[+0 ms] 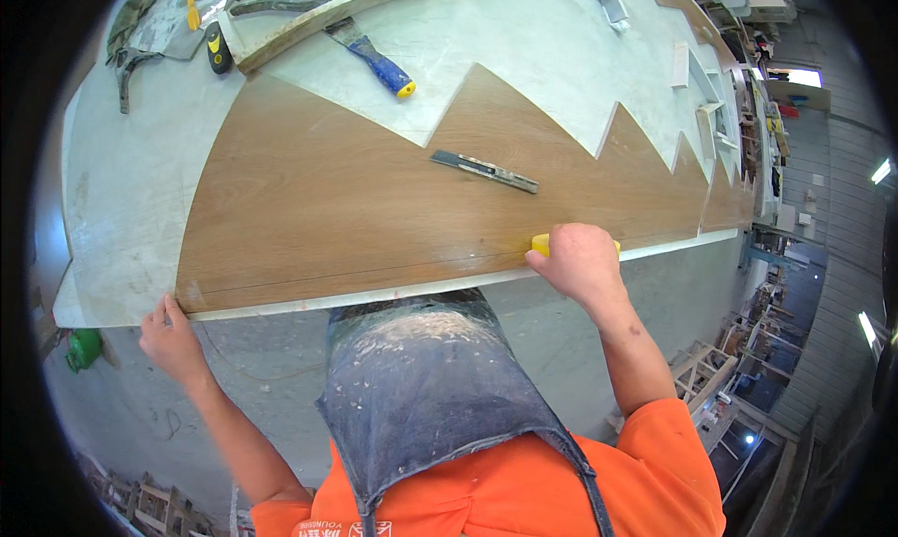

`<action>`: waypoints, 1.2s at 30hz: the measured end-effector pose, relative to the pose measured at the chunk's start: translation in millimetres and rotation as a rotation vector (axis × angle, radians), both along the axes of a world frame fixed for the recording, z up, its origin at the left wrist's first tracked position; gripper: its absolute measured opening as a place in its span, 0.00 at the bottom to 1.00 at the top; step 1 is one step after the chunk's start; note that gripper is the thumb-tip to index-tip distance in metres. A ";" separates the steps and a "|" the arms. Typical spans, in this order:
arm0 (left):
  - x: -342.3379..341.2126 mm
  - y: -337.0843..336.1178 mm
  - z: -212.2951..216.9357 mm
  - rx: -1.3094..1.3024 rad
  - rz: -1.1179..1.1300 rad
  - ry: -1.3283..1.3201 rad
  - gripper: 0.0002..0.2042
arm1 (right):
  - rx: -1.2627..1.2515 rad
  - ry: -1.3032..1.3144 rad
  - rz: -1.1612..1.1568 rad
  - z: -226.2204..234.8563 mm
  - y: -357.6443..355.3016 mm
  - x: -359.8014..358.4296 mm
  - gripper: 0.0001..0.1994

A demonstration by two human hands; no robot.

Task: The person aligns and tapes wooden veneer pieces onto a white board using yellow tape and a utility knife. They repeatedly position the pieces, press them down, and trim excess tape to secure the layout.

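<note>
Right hand (582,261) grips yellow block (541,245) on veneer panel (355,200) (zigzag-edged) — workshop bench (131,191).

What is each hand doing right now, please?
Left hand: open, fingers resting on the near edge of the wooden panel, holding nothing.
Right hand: closed around a small yellow tool pressed on the panel.

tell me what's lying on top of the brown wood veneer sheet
A flat metal ruler lies on the brown wood veneer sheet. Near its front edge, the right hand presses a yellow block, mostly hidden beneath it. The left hand touches the corner.
</note>
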State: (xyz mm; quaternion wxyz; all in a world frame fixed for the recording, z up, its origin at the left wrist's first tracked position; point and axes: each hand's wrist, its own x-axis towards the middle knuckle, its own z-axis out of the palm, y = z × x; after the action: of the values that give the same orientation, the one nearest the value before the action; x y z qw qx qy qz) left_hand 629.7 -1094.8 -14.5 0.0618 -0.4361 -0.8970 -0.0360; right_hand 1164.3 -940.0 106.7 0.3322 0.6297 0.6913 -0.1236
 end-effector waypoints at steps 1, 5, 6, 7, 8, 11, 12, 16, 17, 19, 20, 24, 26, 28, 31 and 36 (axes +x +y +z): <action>11.0 1.4 4.8 -0.034 0.032 0.037 0.20 | -0.008 -0.010 -0.018 1.5 1.3 -4.1 0.22; 1.5 -6.5 -15.4 -0.193 0.304 0.232 0.33 | 0.028 0.011 -0.044 -2.2 -0.8 -5.1 0.22; 0.5 -7.8 -22.1 -0.060 0.225 0.261 0.37 | 0.064 0.038 -0.032 -8.2 -3.2 -0.2 0.22; 9.9 -2.1 -23.0 0.070 0.141 0.283 0.42 | 0.081 0.036 -0.040 -10.7 -4.1 -1.8 0.22; 34.9 21.2 -4.1 0.043 0.140 0.088 0.42 | 0.094 0.019 -0.045 -9.5 -5.3 -4.3 0.22; 127.0 67.6 -2.4 0.248 -0.272 -0.049 0.43 | 0.112 -0.002 -0.002 -10.0 -3.3 -10.0 0.23; 154.3 82.6 3.3 0.209 -0.339 -0.164 0.44 | 0.095 -0.024 -0.007 -8.1 -1.8 -12.7 0.22; 155.2 103.9 -11.5 0.053 -0.425 -0.146 0.42 | 0.128 -0.039 -0.002 -7.1 -5.1 -6.1 0.22; 140.7 100.1 -16.2 0.029 -0.396 -0.114 0.42 | 0.143 -0.026 0.011 -8.0 -8.0 -2.1 0.22; 77.6 84.6 -32.8 0.093 -0.259 -0.071 0.41 | 0.156 -0.006 0.018 -10.6 -9.2 1.2 0.23; 47.4 77.3 -35.3 0.070 -0.215 -0.034 0.41 | 0.155 0.003 0.014 -11.6 -8.4 2.7 0.23; -11.1 70.2 -37.9 0.094 -0.166 0.094 0.37 | 0.190 0.070 -0.002 -7.3 -11.9 13.5 0.23; -19.8 70.1 -45.9 0.126 -0.176 0.141 0.35 | 0.176 0.138 -0.008 -7.1 -11.2 25.8 0.23; -27.9 63.3 -57.9 0.158 -0.206 0.171 0.34 | 0.131 0.167 -0.013 -0.2 -7.1 38.9 0.23; -15.7 62.0 -55.1 0.204 -0.226 0.269 0.33 | 0.084 0.271 -0.012 7.2 2.4 64.0 0.23; 65.3 73.0 -54.4 0.170 -0.301 0.260 0.32 | 0.016 0.603 -0.040 15.5 9.6 108.7 0.24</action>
State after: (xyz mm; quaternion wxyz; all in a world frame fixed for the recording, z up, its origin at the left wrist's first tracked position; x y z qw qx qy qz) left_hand 695.0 -1021.8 -69.0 0.2074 -0.5592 -0.8001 -0.0638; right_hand 1273.0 -930.4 122.3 0.1043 0.5808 0.7470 -0.3062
